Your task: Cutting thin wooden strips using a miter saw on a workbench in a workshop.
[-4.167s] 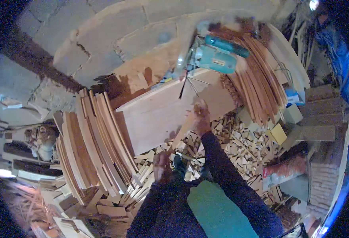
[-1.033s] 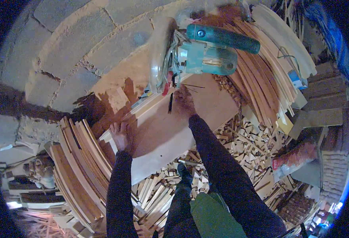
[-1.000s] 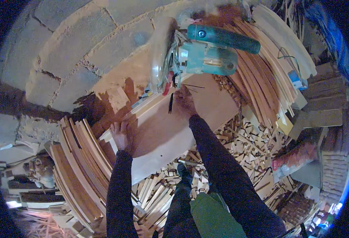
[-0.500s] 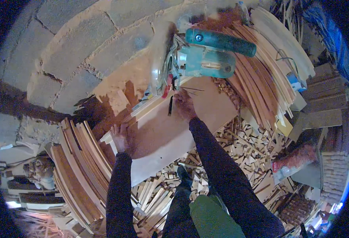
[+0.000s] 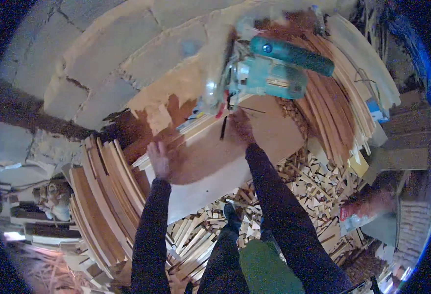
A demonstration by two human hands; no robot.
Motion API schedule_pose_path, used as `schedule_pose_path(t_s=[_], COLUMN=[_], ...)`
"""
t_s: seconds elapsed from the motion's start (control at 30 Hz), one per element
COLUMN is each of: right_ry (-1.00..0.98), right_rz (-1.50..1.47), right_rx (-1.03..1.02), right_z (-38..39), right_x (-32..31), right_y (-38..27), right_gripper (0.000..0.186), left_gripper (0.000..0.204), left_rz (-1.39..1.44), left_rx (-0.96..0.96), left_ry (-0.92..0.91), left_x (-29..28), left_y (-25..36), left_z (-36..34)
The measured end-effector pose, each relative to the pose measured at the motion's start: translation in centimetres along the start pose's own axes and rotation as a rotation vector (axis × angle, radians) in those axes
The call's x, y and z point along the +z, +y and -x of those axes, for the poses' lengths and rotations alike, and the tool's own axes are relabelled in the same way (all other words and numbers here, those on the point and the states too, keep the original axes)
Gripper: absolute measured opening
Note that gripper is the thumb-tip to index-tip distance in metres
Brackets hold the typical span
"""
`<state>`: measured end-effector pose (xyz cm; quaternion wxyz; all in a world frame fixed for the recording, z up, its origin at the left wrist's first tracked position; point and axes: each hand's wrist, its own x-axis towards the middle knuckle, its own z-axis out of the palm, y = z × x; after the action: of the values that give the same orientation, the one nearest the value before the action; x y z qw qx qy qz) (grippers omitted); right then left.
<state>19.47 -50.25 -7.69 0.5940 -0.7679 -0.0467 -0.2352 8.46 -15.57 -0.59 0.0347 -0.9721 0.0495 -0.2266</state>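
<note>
A teal power saw with a clear blade guard (image 5: 276, 76), like a mitre saw, stands at the far side of a pale wooden board (image 5: 201, 188). Thin wood strips (image 5: 188, 132) run along the board's far edge towards the blade. My left hand (image 5: 159, 159) rests on the strips near their left end, its fingers stretched out. Close below the blade, my right hand (image 5: 241, 126) reaches to the strips beside a short black bar (image 5: 223, 128). Blur and shade hide its fingers, so I cannot tell whether it grips anything.
Long strips are stacked at left (image 5: 100, 201) and at far right (image 5: 328, 103). Offcuts (image 5: 313, 191) cover the floor around my feet. A block wall (image 5: 142, 39) rises behind the saw. A red-and-clear plastic bag (image 5: 365, 210) lies at right.
The whole scene has shifted rightward in the picture. Both hands stay at about the same places beside the saw and strips; the left fingers look closer together.
</note>
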Motion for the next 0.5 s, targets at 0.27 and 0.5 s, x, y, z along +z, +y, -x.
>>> schedule_pose_path(t_s=[0.27, 0.5], right_ry=[-0.053, -0.121], right_rz=[-0.105, -0.075], right_rx=[0.061, 0.178], right_z=[0.1, -0.6], right_x=[0.0, -0.9], right_y=[2.0, -0.5], right_gripper=[0.013, 0.02], left_gripper=[0.082, 0.082], left_rz=[0.25, 0.29], left_rx=[0.068, 0.031], left_ry=[-0.234, -0.227], left_x=[-2.2, 0.1], left_y=[4.0, 3.9], left_z=[-5.3, -5.2])
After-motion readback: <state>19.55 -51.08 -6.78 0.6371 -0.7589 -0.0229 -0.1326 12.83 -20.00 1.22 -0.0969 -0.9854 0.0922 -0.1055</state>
